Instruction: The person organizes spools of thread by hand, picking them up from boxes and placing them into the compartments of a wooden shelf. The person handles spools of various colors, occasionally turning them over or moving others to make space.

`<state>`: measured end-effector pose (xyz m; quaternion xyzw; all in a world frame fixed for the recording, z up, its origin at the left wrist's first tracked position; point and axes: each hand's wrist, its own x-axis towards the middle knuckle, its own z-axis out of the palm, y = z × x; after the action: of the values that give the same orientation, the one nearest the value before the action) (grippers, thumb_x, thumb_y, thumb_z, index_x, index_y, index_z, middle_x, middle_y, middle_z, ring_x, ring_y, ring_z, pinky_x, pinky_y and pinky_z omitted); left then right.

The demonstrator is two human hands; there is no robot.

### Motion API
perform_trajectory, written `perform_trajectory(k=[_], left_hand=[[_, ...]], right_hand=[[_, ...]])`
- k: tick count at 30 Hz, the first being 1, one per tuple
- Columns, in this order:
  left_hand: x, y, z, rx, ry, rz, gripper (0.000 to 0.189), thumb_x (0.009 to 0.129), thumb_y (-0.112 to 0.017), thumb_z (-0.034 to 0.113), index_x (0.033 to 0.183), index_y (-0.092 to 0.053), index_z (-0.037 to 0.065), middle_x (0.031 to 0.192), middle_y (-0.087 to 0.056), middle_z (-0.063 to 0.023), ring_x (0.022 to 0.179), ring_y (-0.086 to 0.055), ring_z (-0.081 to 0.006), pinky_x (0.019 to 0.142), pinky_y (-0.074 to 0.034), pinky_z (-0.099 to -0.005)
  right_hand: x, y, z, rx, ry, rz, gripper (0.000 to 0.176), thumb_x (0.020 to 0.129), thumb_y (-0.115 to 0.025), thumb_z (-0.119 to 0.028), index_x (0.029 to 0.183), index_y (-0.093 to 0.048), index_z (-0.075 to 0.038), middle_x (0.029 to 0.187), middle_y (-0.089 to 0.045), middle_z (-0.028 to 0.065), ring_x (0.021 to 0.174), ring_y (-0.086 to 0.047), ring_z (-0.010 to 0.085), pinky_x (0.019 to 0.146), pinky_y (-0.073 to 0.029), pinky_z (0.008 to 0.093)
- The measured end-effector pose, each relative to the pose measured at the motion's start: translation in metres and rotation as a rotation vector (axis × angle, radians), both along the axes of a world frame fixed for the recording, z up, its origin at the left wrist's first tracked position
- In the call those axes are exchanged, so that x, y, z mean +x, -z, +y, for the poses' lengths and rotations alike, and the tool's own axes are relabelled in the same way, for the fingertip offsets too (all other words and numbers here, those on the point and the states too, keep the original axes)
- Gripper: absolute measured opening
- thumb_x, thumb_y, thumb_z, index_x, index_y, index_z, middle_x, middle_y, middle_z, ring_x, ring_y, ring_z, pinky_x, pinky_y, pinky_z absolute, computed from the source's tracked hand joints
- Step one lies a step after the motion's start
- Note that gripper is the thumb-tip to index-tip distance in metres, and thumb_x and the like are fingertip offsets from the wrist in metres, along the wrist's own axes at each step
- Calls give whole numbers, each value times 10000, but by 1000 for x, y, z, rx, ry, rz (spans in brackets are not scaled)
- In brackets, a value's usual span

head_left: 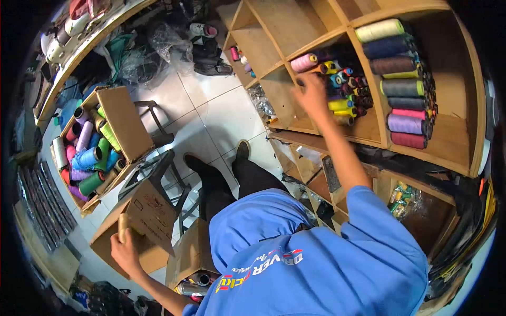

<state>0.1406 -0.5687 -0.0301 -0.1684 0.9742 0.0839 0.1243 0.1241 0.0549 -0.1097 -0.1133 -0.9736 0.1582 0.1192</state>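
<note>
In the head view my left hand (125,254) is closed around a tan thread spool (123,227), held above an open cardboard box (150,210). Over at the shelf, my right hand (312,97) reaches into a cubby, fingers closed on what looks like a dark thread spool (300,82), mostly hidden by the hand. Just above that hand lies a pink thread spool (304,62). Beside it several small spools are stacked on their sides, with yellow spools (341,105) at the near end.
The wooden shelf (363,68) holds another column of large thread spools (403,88). A cardboard box (124,124) full of coloured spools stands at left, near a dark chair (158,124). Another box (184,253) sits by my left side. Plastic bags (168,42) and shoes lie on the tiled floor.
</note>
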Motion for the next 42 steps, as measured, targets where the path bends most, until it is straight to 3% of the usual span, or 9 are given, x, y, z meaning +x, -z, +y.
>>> perform_trajectory(k=[4, 7, 14, 17, 20, 22, 28, 35, 42], left_hand=[[-10, -27, 66, -49, 20, -86, 383, 821, -654, 362, 910, -587, -4, 791, -633, -190, 704, -609, -339, 656, -472, -412], [-15, -56, 103, -6, -10, -72, 368, 820, -673, 318, 957, -595, -15, 787, -635, -174, 692, -626, -259, 642, -477, -367], [-9, -62, 207, 1081, 380, -210, 399, 757, -746, 143, 1096, -595, -5, 978, -635, -79, 884, -588, -150, 771, -473, -279], [-4, -44, 268, 1193, 458, -299, 429, 734, -764, 142, 1103, -597, -1, 990, -638, -91, 893, -593, -160, 784, -474, -294], [-9, -25, 316, 1181, 757, -230, 470, 707, -780, 168, 1124, -605, 42, 947, -633, -125, 859, -621, -250, 769, -483, -324], [-8, -25, 345, 1171, 866, -261, 452, 724, -768, 175, 1120, -606, 29, 951, -627, -109, 888, -612, -251, 805, -471, -322], [23, 37, 392, 1078, 810, -197, 832, 733, -768, 169, 1417, -302, 83, 1344, -406, -178, 1152, -498, -311, 820, -500, -357], [26, 78, 339, 870, 787, -117, 866, 758, -740, 116, 1452, -223, 90, 1395, -350, -187, 1225, -447, -324, 900, -467, -369], [12, 88, 285, 830, 527, -186, 834, 758, -718, 91, 1432, -229, 40, 1390, -335, -237, 1250, -402, -391, 1033, -364, -397]], right_hand=[[42, -16, -99, -397, -137, -157, 336, 752, -695, -162, 1046, -586, -41, 1084, -580, 155, 1048, -542, 335, 910, -435, 403], [71, -40, -158, -552, -285, -252, 330, 768, -673, -162, 1063, -583, -46, 1081, -585, 152, 1052, -547, 323, 893, -454, 380], [87, -98, -181, -1451, -100, -358, 420, 855, -643, -109, 1254, -532, -37, 1127, -591, 117, 903, -593, 131, 707, -512, 263], [101, -97, -142, -1376, -74, -359, 354, 859, -654, -190, 1145, -579, 5, 857, -665, 66, 744, -617, 112, 702, -513, 267], [120, -109, -105, -1050, -35, -163, 380, 817, -703, -242, 1100, -605, -8, 885, -654, 54, 757, -619, 93, 695, -505, 251], [132, -116, -84, -1119, 168, -241, 436, 786, -734, -265, 1114, -602, -11, 913, -652, 56, 754, -611, 85, 676, -496, 233], [142, -96, -22, -690, 412, -215, 379, 792, -725, -121, 1119, -583, 9, 878, -624, 6, 744, -568, 50, 632, -467, 209], [88, -3, 65, -22, 317, -55, 389, 733, -739, -205, 1056, -593, -45, 871, -635, 185, 813, -616, 361, 721, -494, 433], [67, 37, 77, 94, 379, -154, 396, 738, -738, -194, 1084, -595, -64, 980, -606, 214, 910, -587, 408, 743, -505, 440]])
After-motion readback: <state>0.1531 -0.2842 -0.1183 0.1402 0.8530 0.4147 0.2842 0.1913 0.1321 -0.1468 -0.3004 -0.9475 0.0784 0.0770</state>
